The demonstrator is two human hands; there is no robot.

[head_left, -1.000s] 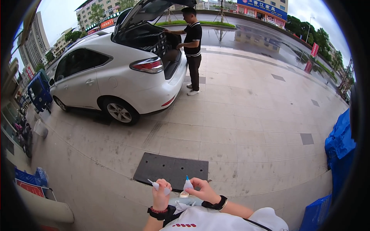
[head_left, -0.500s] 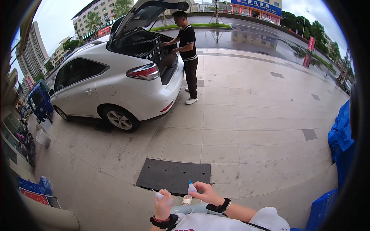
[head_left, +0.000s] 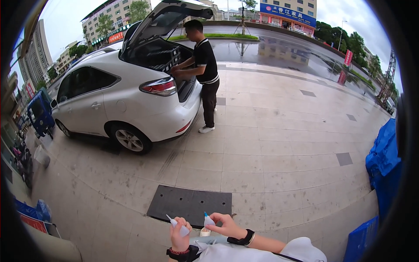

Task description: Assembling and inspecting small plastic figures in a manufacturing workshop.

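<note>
Holding a small white tube (head_left: 176,225) in the left hand (head_left: 180,238), fingers wrapped around it. Right hand (head_left: 224,225) pinches a blue-tipped white tube (head_left: 208,219). Dark drain cover (head_left: 190,204) just ahead; white SUV (head_left: 126,96) and a person (head_left: 205,70) at its open hatch, well apart.

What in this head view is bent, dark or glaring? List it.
Head view: fisheye bends the pavement tiles toward the black vignetted rim; flat overcast light, only a soft shadow under the white car; the wet road mirrors buildings; left hand and right hand sit sharp at the bottom edge.
</note>
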